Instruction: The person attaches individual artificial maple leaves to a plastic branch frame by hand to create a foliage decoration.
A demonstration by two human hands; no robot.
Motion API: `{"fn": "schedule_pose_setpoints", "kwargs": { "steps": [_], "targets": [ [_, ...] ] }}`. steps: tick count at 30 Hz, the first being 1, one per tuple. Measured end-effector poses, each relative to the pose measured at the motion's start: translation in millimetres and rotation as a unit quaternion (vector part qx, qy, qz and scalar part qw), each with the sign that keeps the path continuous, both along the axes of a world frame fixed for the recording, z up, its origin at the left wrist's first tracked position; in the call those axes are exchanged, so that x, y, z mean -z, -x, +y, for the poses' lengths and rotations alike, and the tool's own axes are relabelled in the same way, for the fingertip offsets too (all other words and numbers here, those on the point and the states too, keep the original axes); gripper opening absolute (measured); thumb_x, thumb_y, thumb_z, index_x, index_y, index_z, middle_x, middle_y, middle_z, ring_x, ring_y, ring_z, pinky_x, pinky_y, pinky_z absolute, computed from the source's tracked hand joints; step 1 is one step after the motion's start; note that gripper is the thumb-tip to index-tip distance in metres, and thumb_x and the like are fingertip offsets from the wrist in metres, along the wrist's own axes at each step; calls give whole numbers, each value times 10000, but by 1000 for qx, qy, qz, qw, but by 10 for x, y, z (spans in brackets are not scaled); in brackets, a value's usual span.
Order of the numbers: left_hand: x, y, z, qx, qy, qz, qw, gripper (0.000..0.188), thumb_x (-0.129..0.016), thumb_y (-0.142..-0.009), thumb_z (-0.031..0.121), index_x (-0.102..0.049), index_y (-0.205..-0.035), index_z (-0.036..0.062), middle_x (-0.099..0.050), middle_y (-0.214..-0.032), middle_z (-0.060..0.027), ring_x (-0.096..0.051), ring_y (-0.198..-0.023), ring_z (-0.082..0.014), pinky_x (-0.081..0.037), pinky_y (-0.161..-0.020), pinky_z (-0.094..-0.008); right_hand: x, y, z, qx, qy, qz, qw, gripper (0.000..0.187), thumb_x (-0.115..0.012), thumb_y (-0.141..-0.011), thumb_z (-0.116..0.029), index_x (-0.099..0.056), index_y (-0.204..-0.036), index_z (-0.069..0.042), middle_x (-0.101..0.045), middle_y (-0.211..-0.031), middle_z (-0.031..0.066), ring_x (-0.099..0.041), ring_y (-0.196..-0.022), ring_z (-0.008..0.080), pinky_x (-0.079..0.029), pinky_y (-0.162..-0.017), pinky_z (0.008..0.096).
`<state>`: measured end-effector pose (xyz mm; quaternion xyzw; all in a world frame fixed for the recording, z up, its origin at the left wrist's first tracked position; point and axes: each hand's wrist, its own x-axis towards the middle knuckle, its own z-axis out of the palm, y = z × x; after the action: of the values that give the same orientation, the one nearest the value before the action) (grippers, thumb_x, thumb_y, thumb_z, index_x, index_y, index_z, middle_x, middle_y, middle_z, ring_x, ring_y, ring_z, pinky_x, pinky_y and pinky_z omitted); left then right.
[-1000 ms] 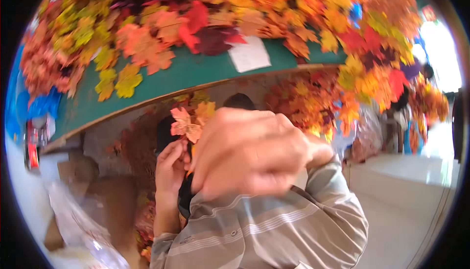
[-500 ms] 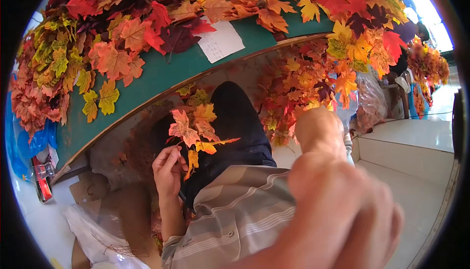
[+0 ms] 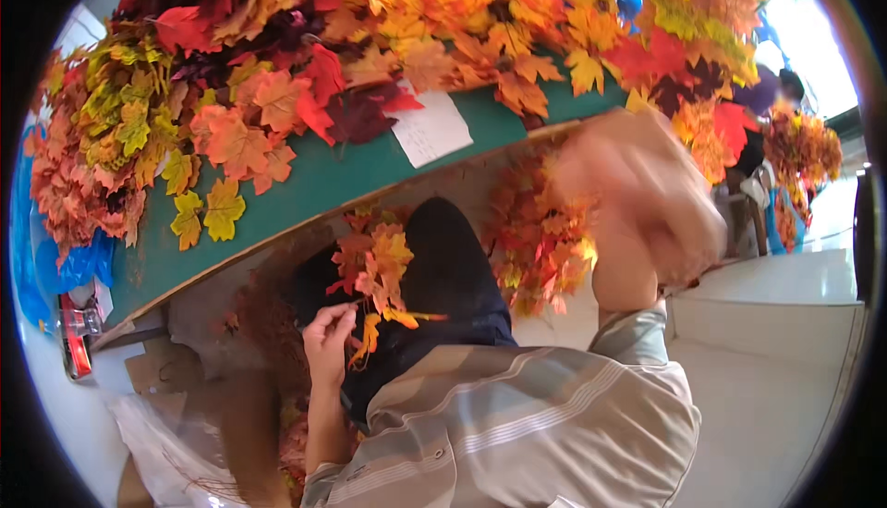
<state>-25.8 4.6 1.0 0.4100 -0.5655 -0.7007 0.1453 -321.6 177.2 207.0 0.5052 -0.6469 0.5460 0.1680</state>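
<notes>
My left hand [image 3: 328,342] is closed, thumb against fingers, on the stem of an artificial maple leaf garland [image 3: 374,263]. Its red, orange and yellow leaves hang over my dark-trousered lap [image 3: 453,268]. Raised at the right, near the table edge, my right hand [image 3: 647,203] is smeared by motion, and its fingers cannot be made out. Behind that hand hangs a thick bunch of red and orange maple leaves [image 3: 536,240], partly covered by it.
Heaps of coloured artificial leaves [image 3: 462,0] cover the green table [image 3: 305,184]. A white paper note [image 3: 432,129] lies near its edge. At the left are a blue plastic bag [image 3: 78,263] and a red-handled tool [image 3: 77,355]; a clear plastic bag [image 3: 171,443] lies lower down.
My right hand has swung from low in front of the camera up toward the table edge. The garland in my left hand has turned and bunched; the view has shifted slightly.
</notes>
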Motion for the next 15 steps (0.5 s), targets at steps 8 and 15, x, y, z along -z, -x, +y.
{"fn": "schedule_pose_setpoints", "kwargs": {
  "steps": [8, 15],
  "targets": [
    [137, -184, -23, 13, 111, -45, 993, 135, -639, -872, 63, -683, -979, -7, -620, -823, -24, -545, -589, -66, -442, -468, -202, 720, 1398, -20, 178, -61, -62, 980, 152, -699, -831, -110, -708, -949, -14, -678, -808, 43, -592, -710, 89, -467, -639, 246],
    [80, -129, -75, 23, 267, -100, 958, 95, -662, -835, 43, -695, -911, -3, -598, -753, -38, -536, -586, -93, -409, -542, -218, 830, 1728, -314, 191, -223, 2, 956, 224, -712, -726, -238, -714, -845, -49, -667, -785, 135, -647, -711, 259, -498, -635, 358]
  ]
}}
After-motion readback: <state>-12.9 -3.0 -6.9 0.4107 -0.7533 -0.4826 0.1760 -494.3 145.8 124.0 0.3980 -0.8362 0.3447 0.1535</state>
